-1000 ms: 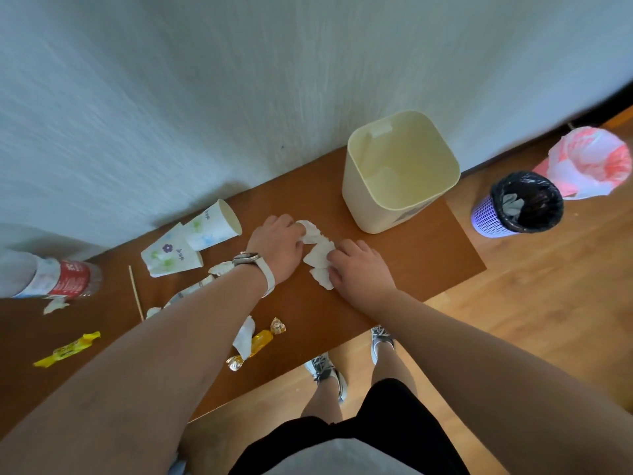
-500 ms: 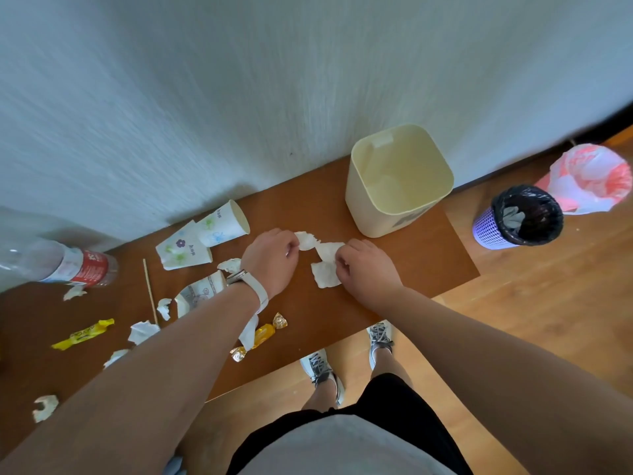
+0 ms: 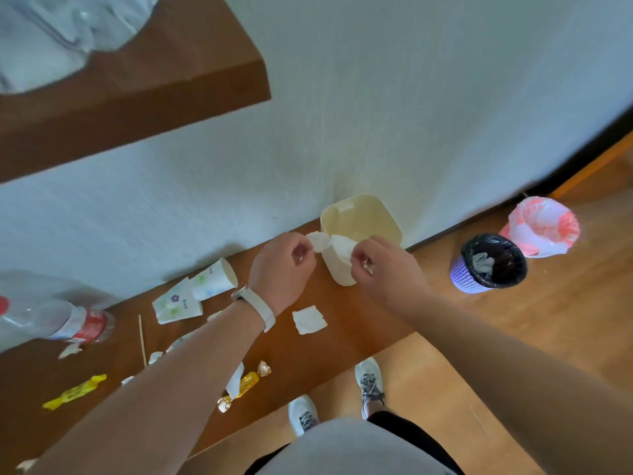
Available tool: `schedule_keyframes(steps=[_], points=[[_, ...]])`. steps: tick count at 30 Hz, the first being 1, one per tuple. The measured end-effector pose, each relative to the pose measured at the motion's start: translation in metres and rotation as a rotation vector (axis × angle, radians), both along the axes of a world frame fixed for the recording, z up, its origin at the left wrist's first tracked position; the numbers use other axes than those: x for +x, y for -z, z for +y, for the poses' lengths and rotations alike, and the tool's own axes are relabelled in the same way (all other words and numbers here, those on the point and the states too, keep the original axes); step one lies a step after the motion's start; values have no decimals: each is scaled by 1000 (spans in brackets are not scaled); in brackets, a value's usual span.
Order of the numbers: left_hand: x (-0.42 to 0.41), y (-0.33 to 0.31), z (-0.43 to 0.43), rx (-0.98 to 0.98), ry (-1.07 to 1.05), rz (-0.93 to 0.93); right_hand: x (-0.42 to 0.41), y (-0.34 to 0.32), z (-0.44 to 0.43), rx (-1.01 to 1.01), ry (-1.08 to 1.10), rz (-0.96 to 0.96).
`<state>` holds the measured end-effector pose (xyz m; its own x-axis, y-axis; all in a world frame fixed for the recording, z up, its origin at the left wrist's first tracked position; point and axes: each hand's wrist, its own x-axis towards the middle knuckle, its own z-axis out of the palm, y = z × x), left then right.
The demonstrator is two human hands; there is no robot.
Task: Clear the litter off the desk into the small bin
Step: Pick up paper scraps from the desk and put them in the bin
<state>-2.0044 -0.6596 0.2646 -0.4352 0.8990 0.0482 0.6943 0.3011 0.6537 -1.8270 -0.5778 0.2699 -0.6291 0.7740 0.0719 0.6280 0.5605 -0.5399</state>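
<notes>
The left hand (image 3: 282, 269) pinched one scrap of tissue (image 3: 318, 241) beside the rim of the small bin (image 3: 359, 231); the right hand (image 3: 383, 269) pinched another scrap (image 3: 342, 246) over its mouth; the drop seemed in hand; next both grips would need loosening; a torn piece (image 3: 309, 319) lay on the desk (image 3: 349, 323); the flattened cup (image 3: 176, 302) bore small writing, unreadable.

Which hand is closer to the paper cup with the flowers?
Left hand: just right of the paper cup. Right hand is farther right, at the small bin.
</notes>
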Motion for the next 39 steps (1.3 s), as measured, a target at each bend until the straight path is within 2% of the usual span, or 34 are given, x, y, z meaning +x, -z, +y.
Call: schedule_keyframes(steps=[4, 8, 17, 23, 29, 33, 39], points=[[14, -17, 34, 26, 65, 16, 12, -7, 29, 13, 49, -24], [22, -13, 57, -36, 95, 53, 18, 0, 46, -7, 54, -60], [26, 6, 57, -136, 60, 49, 9, 20, 66, 24, -15, -104], [19, 5, 27, -105, 14, 101, 5, 18, 61, 169, -244, -125], [12, 19, -28, -153, -24, 292, -25, 13, 31, 299, -521, -105], [8, 36, -72, -171, -44, 322, -45, 24, 2, 300, -763, -74], [11, 67, -133, -306, -159, 338, -54, 71, -19, 224, -875, -182]])
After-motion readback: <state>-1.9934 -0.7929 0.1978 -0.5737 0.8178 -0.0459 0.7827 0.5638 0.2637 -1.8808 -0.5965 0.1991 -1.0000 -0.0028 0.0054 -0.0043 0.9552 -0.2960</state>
